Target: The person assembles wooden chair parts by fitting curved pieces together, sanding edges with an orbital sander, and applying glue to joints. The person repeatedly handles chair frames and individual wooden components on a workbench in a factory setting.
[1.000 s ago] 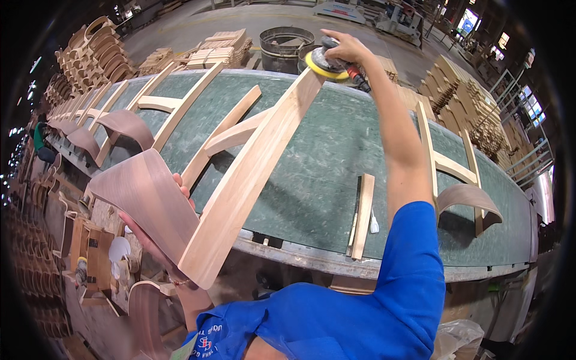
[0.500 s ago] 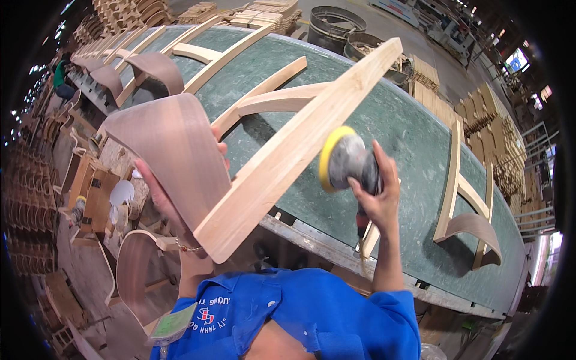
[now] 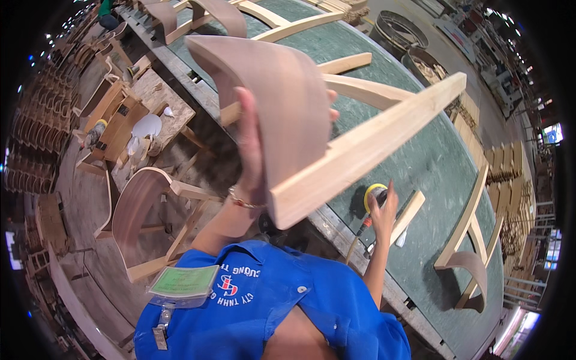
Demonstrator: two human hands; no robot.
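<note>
My left hand (image 3: 251, 141) grips the curved brown veneer backrest of a wooden chair frame (image 3: 294, 99), raised and tilted over the table's near edge. Its thumb side lies on one face, and fingertips show past the opposite edge. Pale wooden rails and a curved crosspiece are joined to this backrest; the nearest rail (image 3: 372, 147) slants up to the right. Lower right, my right hand (image 3: 384, 215) is closed around a small round sander (image 3: 376, 195) with a yellow pad, down at the green tabletop. A cord runs from the sander toward the table edge.
More chair frames lie on the long green table (image 3: 438, 222), one at the right (image 3: 471, 264). Another frame (image 3: 141, 210) stands on the floor at left, near a low workbench (image 3: 171, 99). Stacked wooden parts (image 3: 507, 174) and round bins (image 3: 401, 30) stand beyond the table.
My right hand has lowered the sander from in front of the rail to the tabletop. The frame in my left hand has shifted right and up in view as the whole view turned.
</note>
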